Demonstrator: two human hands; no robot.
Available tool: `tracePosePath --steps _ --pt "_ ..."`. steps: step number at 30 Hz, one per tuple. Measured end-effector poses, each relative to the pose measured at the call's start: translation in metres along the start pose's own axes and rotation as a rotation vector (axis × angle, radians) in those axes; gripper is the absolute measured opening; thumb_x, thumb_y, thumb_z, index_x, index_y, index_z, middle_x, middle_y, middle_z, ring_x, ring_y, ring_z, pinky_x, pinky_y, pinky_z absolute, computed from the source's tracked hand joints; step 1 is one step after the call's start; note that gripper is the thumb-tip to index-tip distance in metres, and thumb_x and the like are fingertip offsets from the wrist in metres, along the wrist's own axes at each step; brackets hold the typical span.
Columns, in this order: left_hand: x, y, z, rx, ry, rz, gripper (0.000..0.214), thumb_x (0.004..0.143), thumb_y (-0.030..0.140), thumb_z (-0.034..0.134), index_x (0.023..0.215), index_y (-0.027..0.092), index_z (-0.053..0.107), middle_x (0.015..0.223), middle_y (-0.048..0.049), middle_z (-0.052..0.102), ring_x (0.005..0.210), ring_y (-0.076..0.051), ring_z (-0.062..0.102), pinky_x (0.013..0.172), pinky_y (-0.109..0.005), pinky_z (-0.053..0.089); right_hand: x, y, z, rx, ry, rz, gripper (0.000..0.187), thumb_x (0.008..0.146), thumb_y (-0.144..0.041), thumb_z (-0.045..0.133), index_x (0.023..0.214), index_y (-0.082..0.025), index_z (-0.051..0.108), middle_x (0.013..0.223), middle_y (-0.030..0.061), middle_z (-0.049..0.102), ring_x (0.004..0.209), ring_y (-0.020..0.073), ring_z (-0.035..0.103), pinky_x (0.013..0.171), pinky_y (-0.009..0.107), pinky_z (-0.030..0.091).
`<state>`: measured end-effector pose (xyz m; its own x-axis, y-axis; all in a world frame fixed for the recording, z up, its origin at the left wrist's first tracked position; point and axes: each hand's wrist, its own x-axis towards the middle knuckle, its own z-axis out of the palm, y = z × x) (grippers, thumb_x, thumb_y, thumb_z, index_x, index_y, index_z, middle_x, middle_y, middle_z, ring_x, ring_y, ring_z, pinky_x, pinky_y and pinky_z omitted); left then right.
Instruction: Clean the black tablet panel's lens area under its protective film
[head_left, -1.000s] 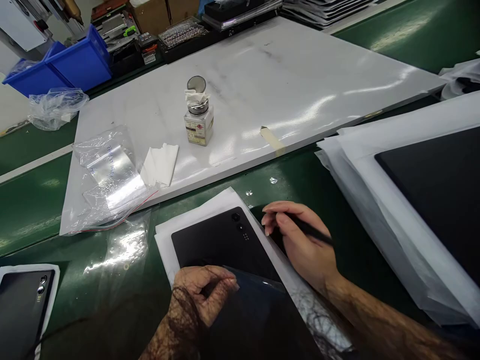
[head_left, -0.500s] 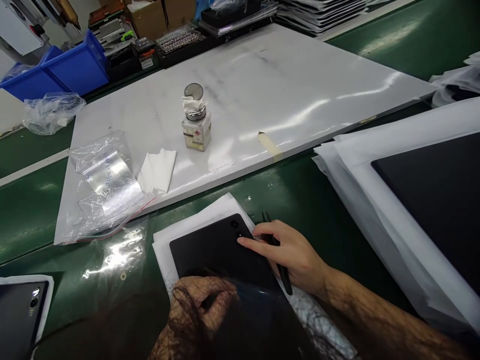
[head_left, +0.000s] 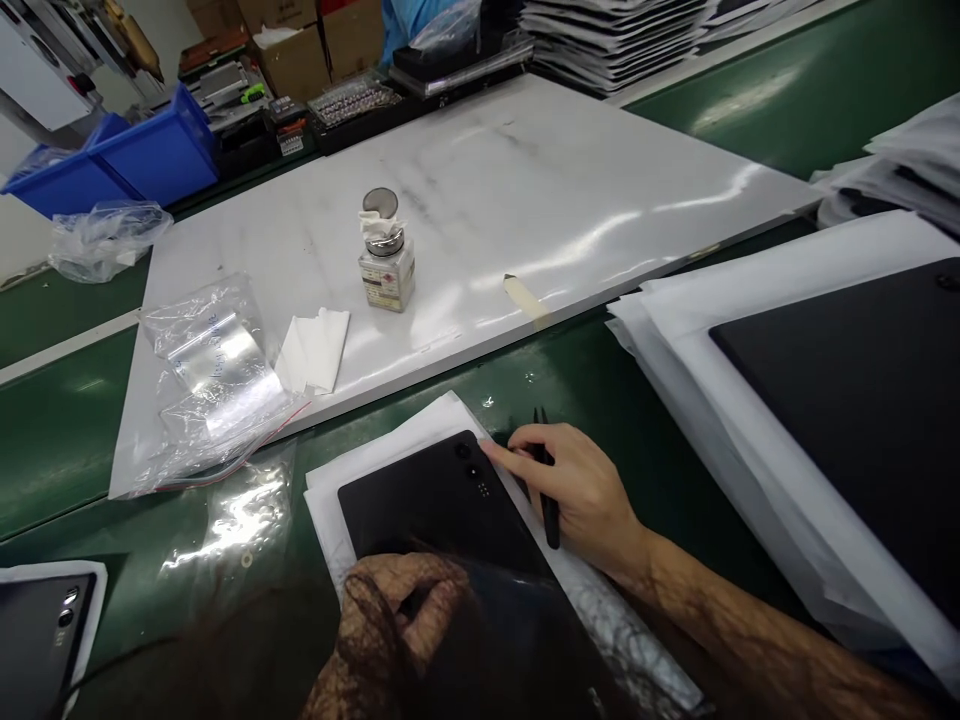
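left hand (head_left: 401,605): fingers pinching clear film (head_left: 517,610) over black tablet (head_left: 420,500) | right hand (head_left: 585,490): fingers grasping tweezers (head_left: 552,515), index at tablet's far right corner | tablet: on white sheets (head_left: 328,510), near side, green bench (head_left: 581,375)

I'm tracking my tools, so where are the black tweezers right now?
In the head view, the black tweezers are right of centre, in the lower half, held in the right hand beside the dark tablet's right edge.
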<state>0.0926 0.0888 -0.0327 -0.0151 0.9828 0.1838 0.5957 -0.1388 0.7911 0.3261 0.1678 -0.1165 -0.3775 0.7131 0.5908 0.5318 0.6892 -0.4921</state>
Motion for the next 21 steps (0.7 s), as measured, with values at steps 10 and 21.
tracePosePath --steps 10,21 --pt "-0.004 -0.008 0.002 -0.050 -0.156 -0.012 0.015 0.070 0.023 0.064 0.073 0.037 0.068 0.062 0.0128 0.078 0.050 -0.016 0.074 0.055 -0.014 0.061 0.011 -0.002 0.014 -0.058 -0.056 -0.119 0.049 0.111 -0.008 0.058 0.131 -0.037 0.091 0.094 0.0057 0.080 0.082 0.0221 0.070 0.070 0.036 0.051" --pt "-0.004 -0.001 -0.003 0.050 -0.140 0.055 0.013 0.078 0.033 0.060 0.069 0.030 0.069 0.056 0.0092 0.075 0.046 -0.013 0.070 0.044 -0.015 0.057 0.062 -0.009 0.035 -0.097 -0.001 -0.168 0.040 0.101 -0.002 0.057 0.113 -0.024 0.088 0.104 0.0109 0.085 0.088 0.0252 0.078 0.075 0.039 0.064"
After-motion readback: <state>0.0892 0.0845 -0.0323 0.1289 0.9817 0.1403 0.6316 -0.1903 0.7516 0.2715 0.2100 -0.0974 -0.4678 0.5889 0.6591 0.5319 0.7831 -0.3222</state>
